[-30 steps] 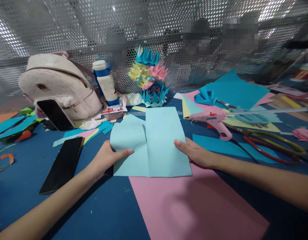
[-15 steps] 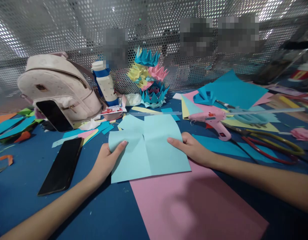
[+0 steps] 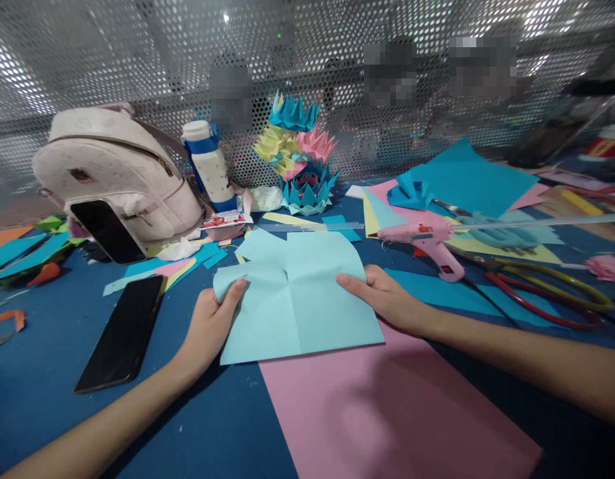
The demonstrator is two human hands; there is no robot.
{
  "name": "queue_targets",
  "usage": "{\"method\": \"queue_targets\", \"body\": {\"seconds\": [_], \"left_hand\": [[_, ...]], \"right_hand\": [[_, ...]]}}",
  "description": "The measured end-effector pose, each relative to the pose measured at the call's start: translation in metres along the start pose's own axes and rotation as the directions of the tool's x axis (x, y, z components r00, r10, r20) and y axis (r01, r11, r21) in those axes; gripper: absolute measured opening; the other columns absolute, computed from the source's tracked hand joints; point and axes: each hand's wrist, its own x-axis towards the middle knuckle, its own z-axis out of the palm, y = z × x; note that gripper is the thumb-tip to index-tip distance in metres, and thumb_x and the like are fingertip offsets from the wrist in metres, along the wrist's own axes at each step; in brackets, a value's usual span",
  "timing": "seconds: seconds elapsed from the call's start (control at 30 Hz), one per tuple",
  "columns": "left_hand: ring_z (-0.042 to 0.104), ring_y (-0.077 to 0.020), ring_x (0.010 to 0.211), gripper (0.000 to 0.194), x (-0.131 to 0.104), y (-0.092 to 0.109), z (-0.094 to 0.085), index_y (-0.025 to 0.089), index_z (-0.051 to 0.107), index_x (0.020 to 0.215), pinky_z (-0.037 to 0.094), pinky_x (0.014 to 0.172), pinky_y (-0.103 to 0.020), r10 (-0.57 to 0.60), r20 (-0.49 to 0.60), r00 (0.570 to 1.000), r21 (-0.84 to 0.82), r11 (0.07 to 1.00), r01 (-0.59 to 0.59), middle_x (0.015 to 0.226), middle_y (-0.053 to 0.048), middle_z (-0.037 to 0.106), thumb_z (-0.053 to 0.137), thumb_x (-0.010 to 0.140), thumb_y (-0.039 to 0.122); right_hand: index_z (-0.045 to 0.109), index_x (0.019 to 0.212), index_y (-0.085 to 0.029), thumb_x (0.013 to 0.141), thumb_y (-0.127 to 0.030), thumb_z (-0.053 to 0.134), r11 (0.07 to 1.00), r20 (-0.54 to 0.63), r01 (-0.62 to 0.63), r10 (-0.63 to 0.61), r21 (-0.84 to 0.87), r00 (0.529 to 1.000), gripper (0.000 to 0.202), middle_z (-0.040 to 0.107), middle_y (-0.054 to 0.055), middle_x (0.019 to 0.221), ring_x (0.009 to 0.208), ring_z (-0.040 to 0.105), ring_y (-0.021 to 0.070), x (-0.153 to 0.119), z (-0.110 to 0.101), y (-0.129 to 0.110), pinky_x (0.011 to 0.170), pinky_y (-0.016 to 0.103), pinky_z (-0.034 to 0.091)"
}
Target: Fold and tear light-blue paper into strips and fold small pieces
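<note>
A light blue sheet of paper, creased crosswise through its middle, is held up between both hands. My left hand pinches its left edge, thumb on the near face and fingers behind it. At the right edge my right hand grips in the same way, its fingers mostly hidden by the paper. Below the sheet a large pink sheet lies on the blue table. Just right of my right hand lies a pink glue gun with a clear glue stick in its back.
A black phone lies left; another phone leans on a pale backpack. Behind are a bottle and folded paper flowers. Red-and-yellow-handled pliers, blue paper and scraps are at the right. A perforated metal screen stands behind.
The paper has flattened slightly as my hands have drawn a little farther apart. Both hands keep their hold; the other things stay in place.
</note>
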Motion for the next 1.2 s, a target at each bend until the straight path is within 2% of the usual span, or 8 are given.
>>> {"method": "queue_targets", "body": {"seconds": [0.23, 0.43, 0.77, 1.0, 1.2], "left_hand": [[0.024, -0.0094, 0.045, 0.05, 0.0003, 0.0003, 0.0011, 0.023, 0.028, 0.053, 0.02, 0.038, -0.022, 0.006, -0.005, 1.0, 0.009, 1.0, -0.006, 0.05, 0.005, 0.026, 0.054, 0.08, 0.056], [0.024, -0.0094, 0.046, 0.049, -0.0013, -0.0008, 0.0011, 0.023, 0.026, 0.055, 0.019, 0.04, -0.022, 0.014, 0.009, 1.0, 0.045, 0.999, -0.015, 0.052, 0.005, 0.024, 0.05, 0.084, 0.054], [0.023, -0.0094, 0.048, 0.048, 0.0003, 0.0001, 0.0028, 0.023, 0.026, 0.056, 0.02, 0.04, -0.022, 0.025, 0.001, 1.0, 0.074, 0.997, -0.025, 0.054, 0.005, 0.024, 0.047, 0.085, 0.055], [0.022, -0.0093, 0.048, 0.046, -0.0017, -0.0013, 0.004, 0.023, 0.028, 0.055, 0.018, 0.04, -0.023, 0.074, -0.016, 0.997, 0.037, 0.997, -0.074, 0.054, 0.006, 0.024, 0.047, 0.085, 0.051], [0.023, -0.0096, 0.048, 0.045, -0.0019, -0.0005, 0.0046, 0.023, 0.028, 0.055, 0.02, 0.04, -0.023, 0.081, -0.025, 0.996, 0.042, 0.996, -0.08, 0.054, 0.006, 0.024, 0.048, 0.086, 0.049]], "right_hand": [[0.04, 0.051, -0.018, 0.081, -0.072, 0.048, 0.999, 0.028, -0.025, 0.024, 0.042, 0.999, 0.062, 0.034, -0.003, 0.052, 0.047, 0.03, 0.0074, 0.0006, 0.0009, -0.0019, 0.042, 0.023, 0.023], [0.036, 0.052, -0.019, 0.078, -0.074, 0.049, 0.998, 0.011, -0.053, 0.053, 0.028, 0.999, 0.063, 0.03, -0.004, 0.053, 0.047, 0.027, 0.0069, 0.0007, 0.0012, -0.0016, 0.042, 0.023, 0.02], [0.034, 0.052, -0.019, 0.078, -0.072, 0.052, 0.995, 0.017, -0.031, 0.03, 0.09, 0.999, 0.061, 0.03, -0.004, 0.053, 0.047, 0.025, 0.006, 0.0009, 0.0033, -0.007, 0.04, 0.022, 0.017], [0.036, 0.052, -0.018, 0.079, -0.071, 0.051, 0.995, 0.02, -0.037, 0.035, 0.094, 0.999, 0.061, 0.031, -0.004, 0.053, 0.047, 0.027, 0.0056, 0.0009, 0.0033, -0.0081, 0.04, 0.021, 0.018], [0.034, 0.052, -0.019, 0.081, -0.068, 0.051, 0.995, 0.015, -0.012, 0.011, 0.098, 1.0, 0.06, 0.028, -0.005, 0.052, 0.046, 0.023, 0.0051, -0.0001, 0.0032, -0.0086, 0.039, 0.021, 0.016]]}}
